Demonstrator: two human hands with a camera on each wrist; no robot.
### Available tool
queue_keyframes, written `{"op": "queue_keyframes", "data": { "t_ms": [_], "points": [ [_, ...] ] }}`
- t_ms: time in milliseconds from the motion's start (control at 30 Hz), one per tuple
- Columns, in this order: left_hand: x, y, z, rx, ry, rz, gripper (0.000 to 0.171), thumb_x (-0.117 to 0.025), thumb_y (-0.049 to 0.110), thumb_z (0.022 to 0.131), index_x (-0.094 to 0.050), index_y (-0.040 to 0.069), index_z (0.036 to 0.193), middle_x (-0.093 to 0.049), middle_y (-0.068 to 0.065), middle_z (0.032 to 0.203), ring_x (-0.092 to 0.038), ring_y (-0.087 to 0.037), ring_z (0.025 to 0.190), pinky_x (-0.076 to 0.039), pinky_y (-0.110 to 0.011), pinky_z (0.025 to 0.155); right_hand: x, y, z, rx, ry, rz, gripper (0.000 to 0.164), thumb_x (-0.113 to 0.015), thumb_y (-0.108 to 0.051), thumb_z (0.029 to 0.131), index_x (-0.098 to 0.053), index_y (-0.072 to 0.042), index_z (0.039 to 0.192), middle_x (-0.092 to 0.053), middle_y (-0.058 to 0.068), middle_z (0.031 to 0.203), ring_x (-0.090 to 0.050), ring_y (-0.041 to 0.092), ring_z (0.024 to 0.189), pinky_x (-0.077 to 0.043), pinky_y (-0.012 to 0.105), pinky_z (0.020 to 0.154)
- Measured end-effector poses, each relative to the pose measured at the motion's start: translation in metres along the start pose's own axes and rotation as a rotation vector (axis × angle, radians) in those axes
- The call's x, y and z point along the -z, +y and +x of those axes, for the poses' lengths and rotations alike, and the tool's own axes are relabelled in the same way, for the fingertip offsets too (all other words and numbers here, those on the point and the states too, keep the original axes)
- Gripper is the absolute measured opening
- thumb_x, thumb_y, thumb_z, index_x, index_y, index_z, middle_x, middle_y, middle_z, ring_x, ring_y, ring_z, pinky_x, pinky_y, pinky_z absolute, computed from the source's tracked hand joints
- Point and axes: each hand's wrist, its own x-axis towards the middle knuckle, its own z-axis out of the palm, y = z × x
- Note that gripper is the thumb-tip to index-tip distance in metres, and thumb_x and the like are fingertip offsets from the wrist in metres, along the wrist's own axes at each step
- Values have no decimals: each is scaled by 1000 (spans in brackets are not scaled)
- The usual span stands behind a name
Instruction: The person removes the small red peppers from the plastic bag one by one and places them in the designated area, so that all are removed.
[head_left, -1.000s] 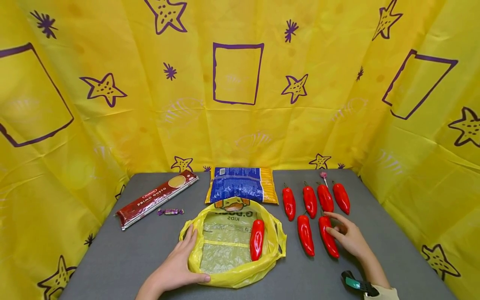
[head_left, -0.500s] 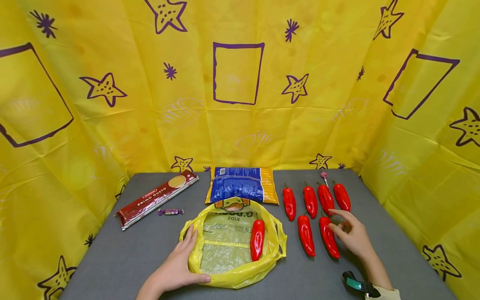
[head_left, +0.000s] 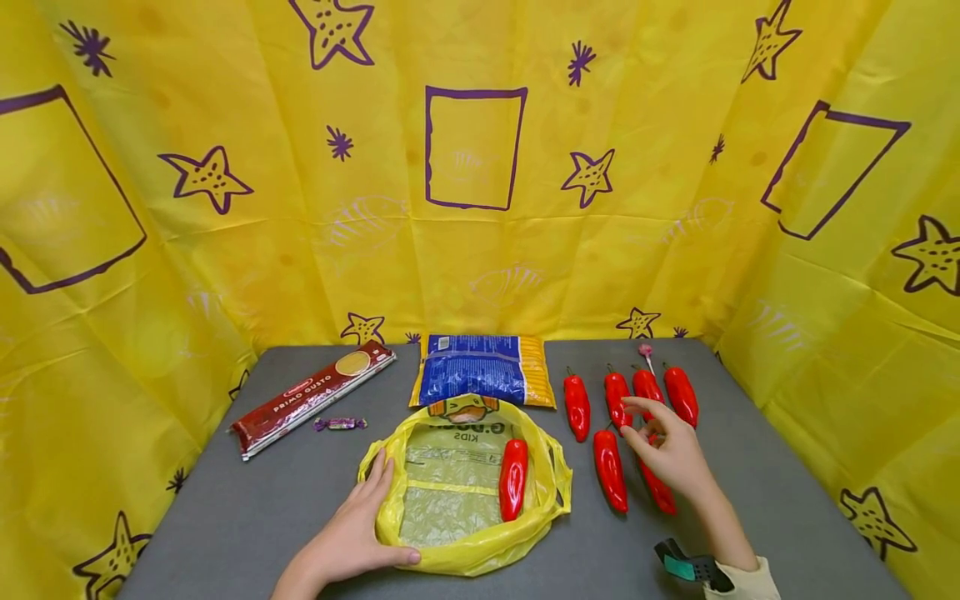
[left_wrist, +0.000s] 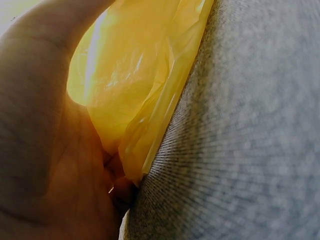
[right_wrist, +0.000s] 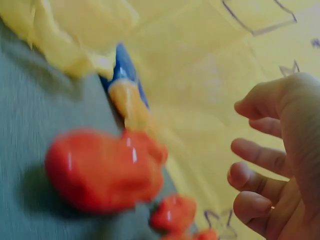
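A yellow plastic bag (head_left: pixel 472 554) stands with its mouth wide, one red pepper (head_left: pixel 513 481) inside. My left hand (head_left: pixel 352 521) holds the bag's near left side, fingers along the left rim and thumb along the front; the left wrist view shows its palm against the yellow film (left_wrist: pixel 135 75). Above the peppers on the right hovers my right hand (head_left: pixel 671 450), fingers loosely bent around nothing. It partly covers one front-row pepper (head_left: pixel 660 493); another front-row pepper (head_left: pixel 611 471) lies to its left. The right wrist view shows blurred peppers (right_wrist: pixel 105 170) apart from the fingers.
Behind the bag lies a blue and yellow packet (head_left: pixel 480 371). On the left are a red spaghetti packet (head_left: pixel 311 400) and a purple wrapped candy (head_left: pixel 341 423). A pink lollipop (head_left: pixel 647 353) lies by the back-row peppers (head_left: pixel 577 408). Yellow fabric (head_left: pixel 480 267) encloses the grey table (head_left: pixel 247 525).
My right hand has left the front-right pepper, moving left and away from me over the peppers. My left hand and the bag have stayed put.
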Motion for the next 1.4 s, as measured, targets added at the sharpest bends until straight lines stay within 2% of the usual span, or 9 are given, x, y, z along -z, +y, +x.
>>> {"op": "queue_keyframes", "data": {
  "t_ms": [200,433,600,833,1033,1133,1267,1400],
  "points": [
    [1,0,-1,9,-6,-4,144,-90,68,71,-7,2,169,8,-18,177,-13,-53,158,-25,-78,117,-24,-30,19,17,-101,17,44,-80,-3,91,-68,-9,133,-73,11,111,-57,8,64,-52,27,55],
    [1,0,-1,7,-1,-4,144,-90,68,71,-6,3,169,9,-17,178,-14,-52,158,-25,-77,117,-56,-72,41,-60,-260,47,39,-78,-13,95,-69,-9,133,-73,11,109,-62,11,67,-53,27,56],
    [0,1,-2,0,4,0,144,-90,68,71,-6,2,169,10,-17,178,-15,-52,158,-26,-77,117,-80,-91,51,-93,-299,73,36,-78,-15,96,-71,-9,131,-74,11,110,-63,12,68,-55,28,58],
    [1,3,-1,3,-4,-1,145,-89,70,71,-6,3,169,11,-16,178,-16,-51,158,-26,-75,118,-106,-106,55,-114,-343,171,34,-77,-12,97,-72,-5,130,-76,17,114,-67,13,68,-56,28,59],
    [1,3,-1,3,-3,5,145,-89,71,71,-7,3,169,10,-16,178,-15,-52,158,-26,-76,118,-119,-117,53,-121,-379,212,31,-76,-15,98,-73,-7,128,-75,9,111,-70,14,77,-59,29,68],
    [0,2,0,7,0,3,146,-89,71,70,-7,3,169,9,-16,178,-14,-52,159,-25,-76,118,-125,-120,53,-154,-385,227,32,-75,-17,99,-73,-7,129,-74,7,110,-70,15,76,-59,30,67],
    [0,2,1,8,4,5,146,-89,72,69,-8,3,169,9,-16,178,-13,-51,159,-25,-76,118,-133,-118,54,-186,-374,195,34,-76,-19,98,-73,-4,129,-75,8,108,-69,15,74,-58,32,65],
    [-1,1,1,2,5,3,146,-89,72,69,-8,2,169,9,-16,178,-14,-51,159,-25,-76,118,-137,-118,54,-198,-361,104,33,-77,-19,97,-74,-3,125,-75,8,101,-64,15,69,-54,31,61]
  ]
}}
